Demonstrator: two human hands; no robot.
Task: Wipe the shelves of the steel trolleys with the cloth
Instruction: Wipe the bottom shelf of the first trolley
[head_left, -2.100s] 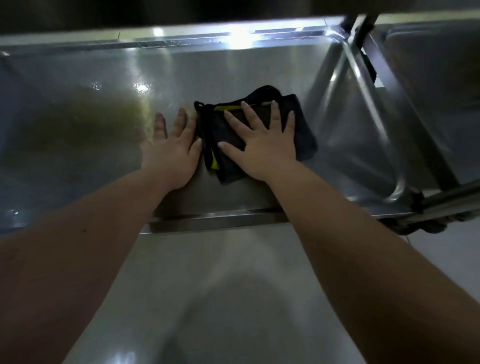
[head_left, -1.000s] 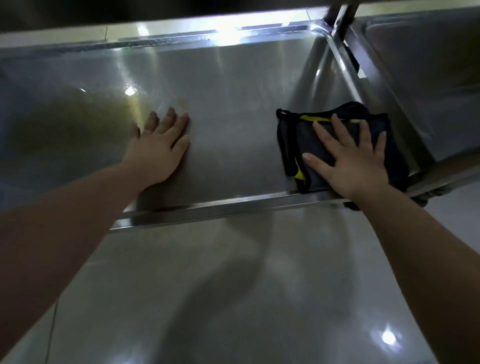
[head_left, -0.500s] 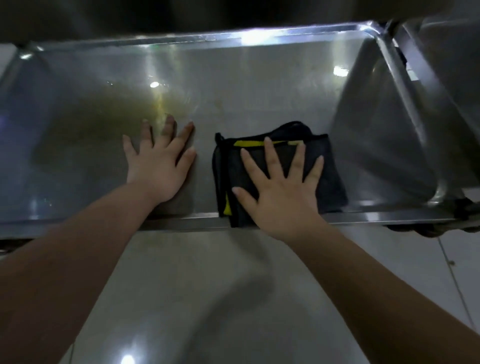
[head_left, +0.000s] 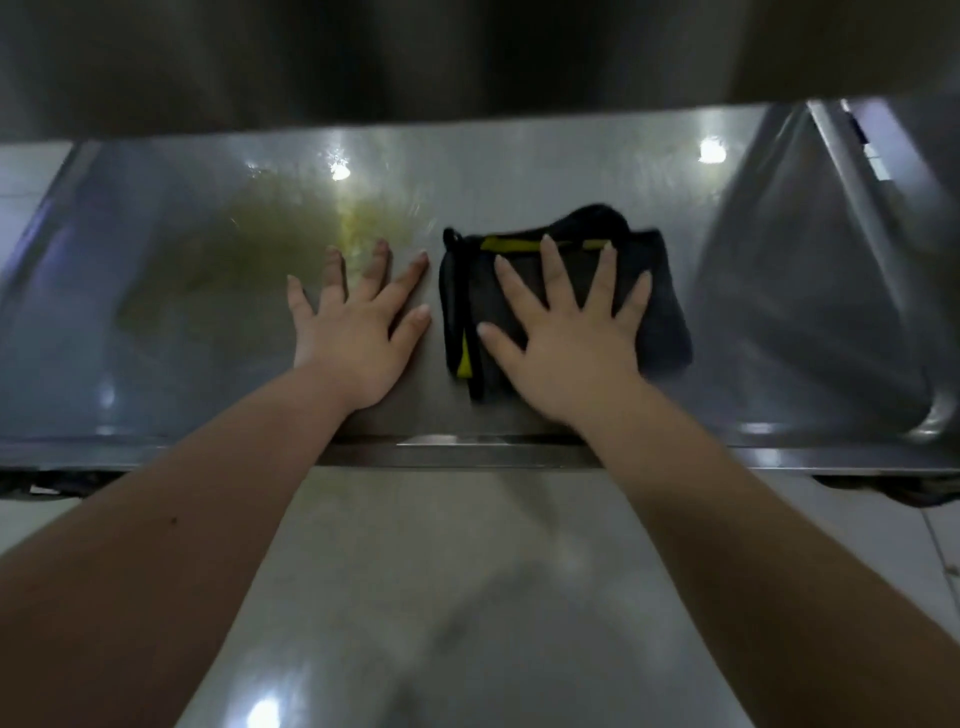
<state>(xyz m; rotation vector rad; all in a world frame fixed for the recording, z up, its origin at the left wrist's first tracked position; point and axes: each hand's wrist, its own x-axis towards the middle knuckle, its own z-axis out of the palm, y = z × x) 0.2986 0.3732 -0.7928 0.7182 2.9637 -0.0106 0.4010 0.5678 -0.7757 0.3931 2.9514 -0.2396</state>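
Right hand (head_left: 571, 345) slid cloth (head_left: 667, 332) back leftward.

On the trolley shelf (head_left: 519, 171) the cloth (head_left: 660, 322) lies right of centre under the flat right hand (head_left: 571, 353), the left hand (head_left: 358, 338) flat on bare steel just beside it, the floor (head_left: 441, 597) in front below.

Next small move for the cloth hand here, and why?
Probably push the cloth forward and left under the flat right hand, toward the yellowish smear on the shelf. That patch looks unwiped, and the left hand, flat beside the cloth, blocks a straight leftward slide.
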